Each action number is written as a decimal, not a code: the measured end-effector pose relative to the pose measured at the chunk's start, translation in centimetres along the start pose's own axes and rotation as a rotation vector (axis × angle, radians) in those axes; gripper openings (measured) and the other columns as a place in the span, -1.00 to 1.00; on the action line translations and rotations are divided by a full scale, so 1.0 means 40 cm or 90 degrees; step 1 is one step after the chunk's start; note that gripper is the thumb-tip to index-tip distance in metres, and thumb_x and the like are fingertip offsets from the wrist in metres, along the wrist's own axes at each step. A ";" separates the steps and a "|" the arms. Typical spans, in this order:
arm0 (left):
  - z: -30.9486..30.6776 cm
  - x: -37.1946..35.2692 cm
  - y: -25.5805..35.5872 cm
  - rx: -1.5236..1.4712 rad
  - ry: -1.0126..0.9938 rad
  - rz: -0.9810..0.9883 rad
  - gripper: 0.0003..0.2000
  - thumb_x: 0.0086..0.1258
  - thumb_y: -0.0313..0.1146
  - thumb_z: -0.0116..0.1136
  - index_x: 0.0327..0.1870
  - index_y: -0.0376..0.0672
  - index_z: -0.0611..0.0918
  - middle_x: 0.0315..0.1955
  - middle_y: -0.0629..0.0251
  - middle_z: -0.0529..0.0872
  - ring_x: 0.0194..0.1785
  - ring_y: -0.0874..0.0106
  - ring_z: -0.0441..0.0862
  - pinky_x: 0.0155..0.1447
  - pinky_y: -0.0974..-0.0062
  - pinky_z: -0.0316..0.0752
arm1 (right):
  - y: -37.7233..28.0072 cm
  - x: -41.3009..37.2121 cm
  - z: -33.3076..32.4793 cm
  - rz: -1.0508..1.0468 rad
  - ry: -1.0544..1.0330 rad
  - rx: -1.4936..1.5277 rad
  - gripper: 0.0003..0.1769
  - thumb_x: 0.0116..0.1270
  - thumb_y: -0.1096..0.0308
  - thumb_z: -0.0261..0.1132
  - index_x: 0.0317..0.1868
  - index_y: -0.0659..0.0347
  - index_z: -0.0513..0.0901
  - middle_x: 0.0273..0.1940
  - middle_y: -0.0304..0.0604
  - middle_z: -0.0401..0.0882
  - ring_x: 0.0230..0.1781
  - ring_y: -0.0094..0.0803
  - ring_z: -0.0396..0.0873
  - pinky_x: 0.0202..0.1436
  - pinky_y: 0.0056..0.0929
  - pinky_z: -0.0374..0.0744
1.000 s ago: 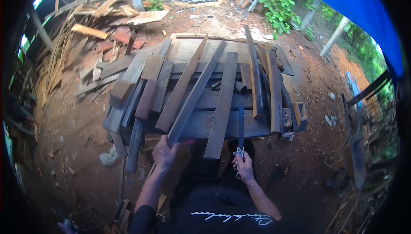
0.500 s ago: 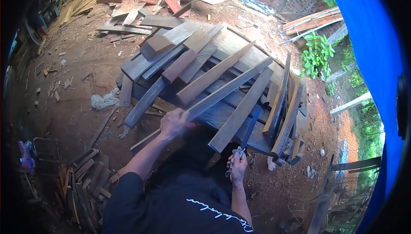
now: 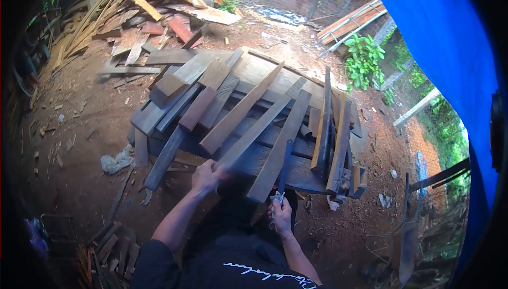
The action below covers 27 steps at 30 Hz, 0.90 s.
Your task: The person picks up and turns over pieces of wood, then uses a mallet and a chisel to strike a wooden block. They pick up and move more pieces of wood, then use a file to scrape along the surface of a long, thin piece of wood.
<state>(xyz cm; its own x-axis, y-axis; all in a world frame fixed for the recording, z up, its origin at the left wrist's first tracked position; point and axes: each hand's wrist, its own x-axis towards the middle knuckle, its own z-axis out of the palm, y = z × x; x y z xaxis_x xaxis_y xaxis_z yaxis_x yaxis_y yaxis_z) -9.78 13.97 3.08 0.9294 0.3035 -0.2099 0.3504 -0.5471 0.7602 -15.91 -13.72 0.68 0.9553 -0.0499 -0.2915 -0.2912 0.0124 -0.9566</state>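
Observation:
My left hand [image 3: 206, 177] is closed around the near end of a long narrow wooden plank [image 3: 262, 122], which slants away over the wood pile. In my right hand [image 3: 282, 216] is a long, dark, flat-bladed tool [image 3: 286, 170], its grip wrapped in pale material. The blade points away from me and overlaps the worktable's near edge, just right of a wide tapered board [image 3: 280, 148]. Another tapered board [image 3: 243, 108] lies left of the gripped plank. Several planks and short blocks, among them a reddish block [image 3: 197, 109], are spread across the dark table [image 3: 301, 175].
A heap of offcuts [image 3: 153, 16] lies at the far left, and more scraps [image 3: 114, 252] sit low at left. A white plastic bag [image 3: 117, 160] rests on the dirt. A blue tarp [image 3: 450, 35] hangs at right, near a leafy plant [image 3: 365, 61] and wire fence.
My view has shifted, so the table appears farther left and lower. The plank's near end, which stuck out past my left hand, no longer shows beyond it. Both hands keep their hold.

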 end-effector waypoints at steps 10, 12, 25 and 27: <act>0.027 -0.039 0.049 -0.160 -0.093 -0.089 -0.61 0.34 -0.01 0.21 -0.14 -0.21 0.68 -0.34 0.27 0.79 -0.22 0.40 0.72 -0.06 0.39 0.53 | 0.026 0.080 0.047 -0.146 0.011 -0.029 -0.57 0.29 0.23 0.42 0.04 0.23 0.47 -0.18 -0.27 0.59 -0.22 -0.54 0.57 -0.09 -0.51 0.56; 0.027 -0.042 0.065 -0.170 -0.090 -0.087 -0.62 0.35 -0.03 0.22 -0.14 -0.21 0.68 -0.34 0.29 0.79 -0.25 0.44 0.72 -0.09 0.42 0.53 | -0.011 0.076 0.069 -0.131 -0.015 0.007 -0.45 0.25 0.26 0.46 0.14 0.25 0.41 -0.03 -0.19 0.58 -0.02 -0.45 0.56 0.11 -0.41 0.52; -0.003 -0.057 0.057 -0.201 -0.072 -0.061 -0.64 0.37 -0.08 0.20 -0.09 -0.24 0.67 -0.29 0.20 0.80 -0.21 0.39 0.74 -0.07 0.41 0.55 | -0.001 0.051 0.189 -0.174 -0.077 0.025 -0.43 0.26 0.28 0.45 0.17 0.24 0.39 -0.10 -0.23 0.54 -0.10 -0.49 0.53 0.02 -0.45 0.54; -0.004 -0.051 0.035 -0.178 -0.052 -0.054 -0.64 0.37 -0.08 0.20 -0.08 -0.24 0.67 -0.28 0.16 0.79 -0.19 0.34 0.74 -0.04 0.37 0.55 | -0.001 0.060 0.199 -0.115 -0.138 0.009 -0.47 0.30 0.26 0.41 0.18 0.23 0.40 -0.13 -0.26 0.53 -0.13 -0.53 0.52 -0.03 -0.48 0.54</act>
<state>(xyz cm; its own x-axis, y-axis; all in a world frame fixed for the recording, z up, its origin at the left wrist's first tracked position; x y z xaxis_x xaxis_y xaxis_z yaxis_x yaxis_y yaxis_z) -11.21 12.71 4.66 0.9085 0.2683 -0.3204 0.3921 -0.2824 0.8755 -13.19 -5.88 -0.01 0.9808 0.1620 -0.1087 -0.1161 0.0368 -0.9926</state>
